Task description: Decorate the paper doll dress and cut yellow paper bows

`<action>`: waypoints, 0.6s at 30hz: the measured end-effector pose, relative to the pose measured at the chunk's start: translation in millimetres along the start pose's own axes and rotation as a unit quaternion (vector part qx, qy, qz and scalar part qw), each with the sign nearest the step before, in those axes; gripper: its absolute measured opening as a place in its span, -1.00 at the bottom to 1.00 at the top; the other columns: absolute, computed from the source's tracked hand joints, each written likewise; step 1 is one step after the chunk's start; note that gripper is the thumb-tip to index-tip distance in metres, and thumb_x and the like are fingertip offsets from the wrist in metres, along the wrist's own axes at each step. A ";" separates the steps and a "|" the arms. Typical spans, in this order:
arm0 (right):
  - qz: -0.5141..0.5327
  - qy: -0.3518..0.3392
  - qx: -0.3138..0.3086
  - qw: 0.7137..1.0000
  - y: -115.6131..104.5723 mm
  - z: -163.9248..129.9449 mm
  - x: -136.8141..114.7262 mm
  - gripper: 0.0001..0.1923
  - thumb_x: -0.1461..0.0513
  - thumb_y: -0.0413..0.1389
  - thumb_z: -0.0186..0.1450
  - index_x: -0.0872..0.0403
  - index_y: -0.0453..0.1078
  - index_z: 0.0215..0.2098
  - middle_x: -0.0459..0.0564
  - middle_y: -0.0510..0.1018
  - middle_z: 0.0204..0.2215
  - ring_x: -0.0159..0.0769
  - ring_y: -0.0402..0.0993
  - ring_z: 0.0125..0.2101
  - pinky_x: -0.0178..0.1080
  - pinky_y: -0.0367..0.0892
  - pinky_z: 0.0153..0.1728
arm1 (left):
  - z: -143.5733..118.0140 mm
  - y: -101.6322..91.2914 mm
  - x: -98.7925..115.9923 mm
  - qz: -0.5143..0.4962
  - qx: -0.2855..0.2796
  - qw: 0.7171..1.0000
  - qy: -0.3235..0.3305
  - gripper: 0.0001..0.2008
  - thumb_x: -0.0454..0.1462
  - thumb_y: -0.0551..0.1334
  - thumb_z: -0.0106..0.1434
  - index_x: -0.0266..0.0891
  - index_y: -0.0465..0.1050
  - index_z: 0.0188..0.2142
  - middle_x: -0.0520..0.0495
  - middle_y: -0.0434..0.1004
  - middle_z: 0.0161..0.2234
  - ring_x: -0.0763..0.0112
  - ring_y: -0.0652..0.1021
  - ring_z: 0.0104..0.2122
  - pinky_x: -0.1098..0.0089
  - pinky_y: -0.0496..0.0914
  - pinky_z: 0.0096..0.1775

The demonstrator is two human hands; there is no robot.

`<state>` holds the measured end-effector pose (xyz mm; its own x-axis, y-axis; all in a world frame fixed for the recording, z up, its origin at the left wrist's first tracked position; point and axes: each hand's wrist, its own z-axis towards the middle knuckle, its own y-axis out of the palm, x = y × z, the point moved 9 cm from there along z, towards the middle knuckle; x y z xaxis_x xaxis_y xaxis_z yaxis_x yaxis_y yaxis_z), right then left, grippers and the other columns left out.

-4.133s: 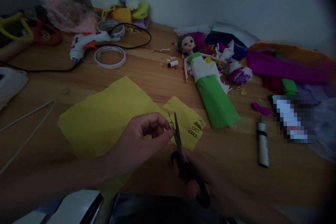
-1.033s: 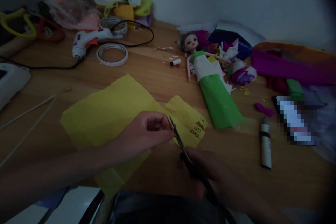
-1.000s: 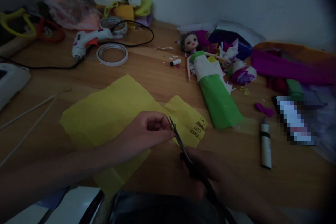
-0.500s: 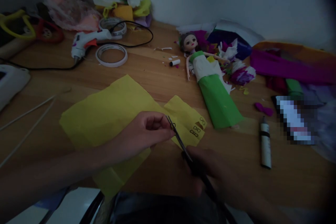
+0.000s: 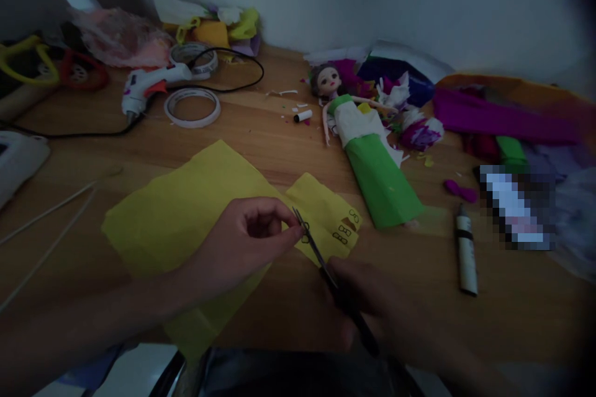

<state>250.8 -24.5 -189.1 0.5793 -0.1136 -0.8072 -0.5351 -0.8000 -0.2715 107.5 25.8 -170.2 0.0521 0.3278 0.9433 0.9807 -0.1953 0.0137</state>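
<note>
My left hand (image 5: 258,226) is closed in a pinch, thumb against fingertips, on a small piece of yellow paper (image 5: 305,234) with a black outline on it; most of the piece is hidden. Wrapped in my right hand (image 5: 367,298) is a pair of scissors (image 5: 318,252) with dark handles, its narrow blades beside the left fingertips. Below the blades lies a small yellow sheet (image 5: 310,189) with several bow shapes drawn in black and a cut-out notch. A larger yellow sheet (image 5: 186,198) spreads under my left hand and droops over the table's front edge.
A doll (image 5: 377,167) in a green and white dress lies beyond the small sheet. The marker (image 5: 467,254), purple bow (image 5: 460,190) and pixelated phone (image 5: 514,208) are at right. The glue gun (image 5: 149,87), its cord and a tape roll (image 5: 192,108) sit at back left.
The whole view has shifted slightly, so the items on the table appear a little further left. The scissor blades look closer together; both hands keep their holds.
</note>
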 end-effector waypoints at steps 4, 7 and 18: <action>0.005 0.007 -0.006 1.000 1.7 -0.2 0.2 -0.83 0.34 0.11 0.16 0.03 0.17 -0.41 -0.20 0.34 -0.50 -0.38 0.24 -0.46 -0.34 0.13 -0.48 | -0.5 -0.8 -0.7 -0.009 0.012 1.000 0.005 -0.84 -0.20 0.30 0.05 -0.25 0.43 -0.52 0.09 0.36 -0.59 0.57 0.29 -0.58 0.54 0.15 -0.55; 0.042 -0.002 -0.004 0.999 3.5 0.9 -2.0 -0.88 0.27 0.10 0.20 0.02 0.20 -0.37 -0.18 0.37 -0.48 -0.35 0.28 -0.45 -0.33 0.17 -0.46 | -1.2 -1.1 -0.8 -0.007 0.018 1.000 -0.001 -0.83 -0.19 0.31 0.05 -0.25 0.44 -0.52 0.11 0.33 -0.61 0.58 0.26 -0.60 0.54 0.11 -0.56; 0.131 -0.015 -0.001 0.991 5.6 3.8 -9.7 -0.84 0.18 0.15 0.17 0.03 0.23 -0.38 -0.16 0.37 -0.48 -0.32 0.31 -0.44 -0.32 0.22 -0.45 | -3.6 2.2 -12.3 -0.042 0.010 0.998 -0.050 -0.80 -0.15 0.34 0.03 -0.23 0.45 -0.52 0.15 0.30 -0.63 0.63 0.19 -0.67 0.57 0.02 -0.67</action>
<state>239.8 -25.6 -184.8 0.4026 -0.3000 -0.8648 -0.6630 -0.7470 -0.0495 108.3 18.0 -180.6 -0.0128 0.4333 0.9012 0.9858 -0.1454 0.0839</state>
